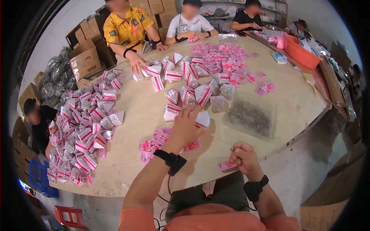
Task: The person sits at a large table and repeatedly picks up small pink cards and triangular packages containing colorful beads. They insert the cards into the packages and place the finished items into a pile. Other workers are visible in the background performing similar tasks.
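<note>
My left hand (185,128) reaches over the table, its thumb and fingers closed around a wedge-shaped clear packet (202,120) with a white side and a red stripe. Similar filled packets (187,93) lie in a group just beyond it. Small pink printed cards (160,138) are scattered under and beside my left wrist. Near the front edge, my right hand (245,158) is closed with curled fingers; what they pinch is hidden. A pink card (227,165) lies at its fingertips; I cannot tell whether it is held.
A shallow clear tray of thin metal pins (250,117) stands right of the packets. A large heap of filled packets (83,131) covers the left side. Pink cards (221,57) pile up at the back, near an orange basin (302,52). A co-worker's hand (137,63) touches the far packets.
</note>
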`<state>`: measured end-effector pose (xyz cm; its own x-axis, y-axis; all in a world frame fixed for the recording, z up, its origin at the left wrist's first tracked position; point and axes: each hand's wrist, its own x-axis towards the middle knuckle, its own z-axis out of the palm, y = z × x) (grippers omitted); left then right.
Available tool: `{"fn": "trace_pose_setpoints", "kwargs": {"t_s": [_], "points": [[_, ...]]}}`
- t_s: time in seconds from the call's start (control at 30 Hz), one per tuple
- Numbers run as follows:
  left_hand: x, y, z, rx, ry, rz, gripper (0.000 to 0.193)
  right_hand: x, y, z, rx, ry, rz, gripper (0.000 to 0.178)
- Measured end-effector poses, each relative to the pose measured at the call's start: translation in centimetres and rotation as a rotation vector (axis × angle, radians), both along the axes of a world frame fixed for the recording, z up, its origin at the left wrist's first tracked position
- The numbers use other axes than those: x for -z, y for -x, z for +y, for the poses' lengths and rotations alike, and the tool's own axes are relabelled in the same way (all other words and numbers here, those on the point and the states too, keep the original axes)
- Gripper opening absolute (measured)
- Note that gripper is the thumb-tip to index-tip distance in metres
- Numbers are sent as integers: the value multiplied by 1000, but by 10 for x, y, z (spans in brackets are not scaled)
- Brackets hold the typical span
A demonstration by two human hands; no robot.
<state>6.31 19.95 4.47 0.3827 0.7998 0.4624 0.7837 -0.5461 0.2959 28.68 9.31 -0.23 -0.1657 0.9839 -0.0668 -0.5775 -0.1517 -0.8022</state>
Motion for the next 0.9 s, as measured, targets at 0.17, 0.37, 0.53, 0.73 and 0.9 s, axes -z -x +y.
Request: {"fn": "trace_pose_setpoints", "kwargs": {"t_s": [0.17, 0.37, 0.53, 0.73, 0.9], "points": [[-11, -15, -13, -14, 28, 281, 65, -2, 2, -1, 27, -8, -42, 11], [7, -6, 4, -98, 49, 77, 62, 2, -1, 0, 27, -25, 12, 11], [-1, 4, 5, -117, 159, -212, 74, -5, 2, -1, 19, 12, -37, 10], [-137, -19, 27, 217, 396, -633, 98, 2, 2, -1, -2, 6, 25, 9], [-211, -40, 50, 182, 388, -412, 110, 3, -3, -3, 5, -3, -13, 7]]}}
